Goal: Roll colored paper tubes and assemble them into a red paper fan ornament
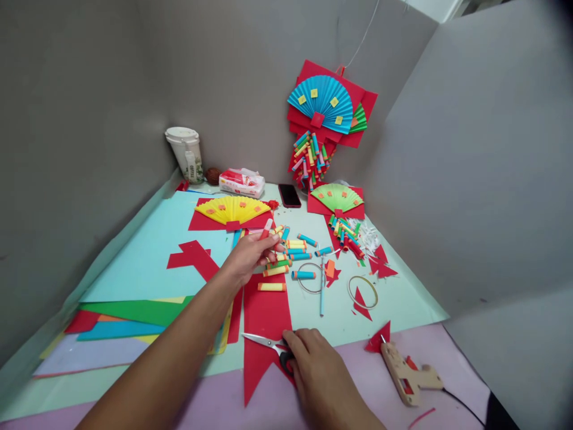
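Observation:
My left hand [257, 255] reaches over the pile of paper rolls, fingers curled, with a small red tube with a pale pink end [267, 229] at the thumb. Just below it lie yellow, blue and green paper rolls [276, 270] with orange ends. Nearer to me, my right hand [320, 370] is closed around the black handles of the scissors [265, 340]. Their blades point left and lie over a long red paper strip [265, 307] with a notched lower end. The strip runs up to a yellow folded fan [233, 209] on red card.
A glue gun [405, 373] with a cord lies at the right front. Two bangles [363, 291] and a blue pencil [322, 292] sit mid-table among red scraps. Coloured paper sheets [129, 319] are stacked at left. A phone [289, 196], tissue pack [242, 182] and white cup [185, 152] stand behind.

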A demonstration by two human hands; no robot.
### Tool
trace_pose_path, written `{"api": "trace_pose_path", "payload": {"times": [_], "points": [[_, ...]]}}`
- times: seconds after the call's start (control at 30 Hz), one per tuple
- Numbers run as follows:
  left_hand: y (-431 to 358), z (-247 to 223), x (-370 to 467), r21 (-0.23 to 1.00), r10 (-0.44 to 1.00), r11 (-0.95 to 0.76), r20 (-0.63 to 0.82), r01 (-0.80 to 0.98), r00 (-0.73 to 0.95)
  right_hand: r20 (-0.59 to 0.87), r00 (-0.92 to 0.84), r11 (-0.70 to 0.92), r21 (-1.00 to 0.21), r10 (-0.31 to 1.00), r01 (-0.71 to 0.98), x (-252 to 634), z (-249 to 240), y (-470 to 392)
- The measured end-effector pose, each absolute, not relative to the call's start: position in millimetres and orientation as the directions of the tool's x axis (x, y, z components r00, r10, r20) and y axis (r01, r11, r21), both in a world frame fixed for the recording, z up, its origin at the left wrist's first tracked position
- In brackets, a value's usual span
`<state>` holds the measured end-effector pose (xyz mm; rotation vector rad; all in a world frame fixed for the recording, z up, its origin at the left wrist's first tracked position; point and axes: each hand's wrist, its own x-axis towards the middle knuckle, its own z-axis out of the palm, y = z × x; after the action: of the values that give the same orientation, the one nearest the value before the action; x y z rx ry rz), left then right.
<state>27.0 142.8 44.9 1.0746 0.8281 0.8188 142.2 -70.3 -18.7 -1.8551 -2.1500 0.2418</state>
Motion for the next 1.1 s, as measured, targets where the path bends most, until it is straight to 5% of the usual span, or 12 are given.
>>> {"api": "trace_pose_path", "payload": {"times": [0.17,0.3,0.5,0.6,0.77,1.1], "points": [[144,47,24,0.956,0.869,0.262,-0.175,-0.131,0.462,0.073,-0.118,0.135,-0.319,0.99,0.938,146,-17,-67],[146,44,23,0.962,0.88,0.248,-0.174,-0.116,0.441,0.003,-0.038,0.033,-0.547,0.999,0.836,157,-8,-73],[144,45,24,0.963,0.884,0.234,-0.153,-0.135,0.441,-0.209,0.14,-0.233,-0.956,0.968,0.178,167,8,-71],[142,46,24,0.953,0.873,0.254,-0.152,-0.165,0.463,-0.302,0.139,-0.285,-0.949,0.943,-0.132,166,10,-61],[140,49,23,0.93,0.844,0.319,-0.191,-0.184,0.501,-0.257,0.014,-0.232,-0.891,0.966,-0.39,159,6,-45],[138,57,23,0.9,0.817,0.385,-0.23,-0.203,0.528,-0.236,-0.001,-0.2,-0.821,0.972,-0.534,147,13,-38]]}}
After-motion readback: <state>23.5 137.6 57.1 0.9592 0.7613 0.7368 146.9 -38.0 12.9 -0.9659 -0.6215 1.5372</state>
